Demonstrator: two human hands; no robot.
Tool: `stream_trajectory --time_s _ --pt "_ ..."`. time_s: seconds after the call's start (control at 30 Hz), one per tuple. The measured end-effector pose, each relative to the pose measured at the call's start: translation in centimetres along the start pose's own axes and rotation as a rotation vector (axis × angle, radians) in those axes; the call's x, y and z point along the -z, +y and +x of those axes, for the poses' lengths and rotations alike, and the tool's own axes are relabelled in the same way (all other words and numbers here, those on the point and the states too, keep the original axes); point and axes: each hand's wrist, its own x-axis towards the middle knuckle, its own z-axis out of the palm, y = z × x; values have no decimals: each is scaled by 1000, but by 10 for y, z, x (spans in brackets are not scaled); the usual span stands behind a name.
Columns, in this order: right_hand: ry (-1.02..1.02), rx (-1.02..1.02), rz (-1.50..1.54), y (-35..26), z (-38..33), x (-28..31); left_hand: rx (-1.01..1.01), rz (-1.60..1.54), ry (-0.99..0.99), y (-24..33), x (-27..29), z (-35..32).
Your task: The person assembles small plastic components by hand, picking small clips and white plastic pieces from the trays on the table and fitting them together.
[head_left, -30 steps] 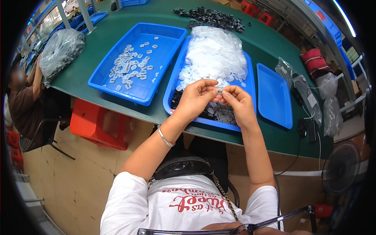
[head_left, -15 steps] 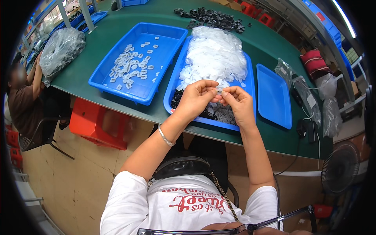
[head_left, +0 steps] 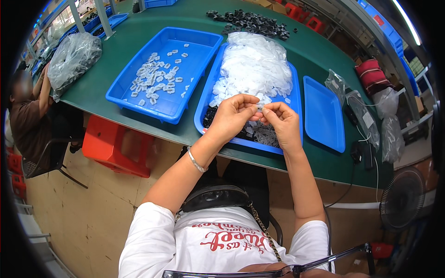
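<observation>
Your left hand [head_left: 233,115] and right hand [head_left: 282,121] meet fingertip to fingertip, both pinching one small white piece [head_left: 258,107] above the middle tray [head_left: 206,104].

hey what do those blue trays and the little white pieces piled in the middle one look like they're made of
Blue trays: probably moulded plastic, with an even colour, a soft sheen and rounded rims. White pieces: likely translucent plastic, milky and slightly glossy in the heap. Both hands pinch one between them, too small to judge further.
</observation>
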Motion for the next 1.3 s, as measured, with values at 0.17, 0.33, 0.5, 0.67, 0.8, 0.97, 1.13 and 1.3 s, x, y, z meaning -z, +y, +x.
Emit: stream_trajectory --time_s 0.17,0.33,0.5,0.67,0.8,0.97,1.13,1.3 --pt "6 88 -11 -5 -4 -9 -229 -88 139 1 2 -1" --pt "-154 230 -395 -5 -9 -8 -622 179 347 38 34 -9" --pt "-341 401 -650 -6 -8 -9 -910 1265 694 79 102 -10" --pt "-334 248 -585 -5 -9 -8 -741 1169 250 58 78 -9" --pt "-194 196 -435 0 -8 -8 -542 1094 -159 31 32 -8" --pt "-38 186 -270 2 -4 -7 -510 1183 -431 15 19 -2" --pt "-57 174 -284 -1 -6 -7 -428 1234 -496 9 18 4" --pt "-49 195 -267 1 -7 -6 -468 1074 -394 9 19 5"
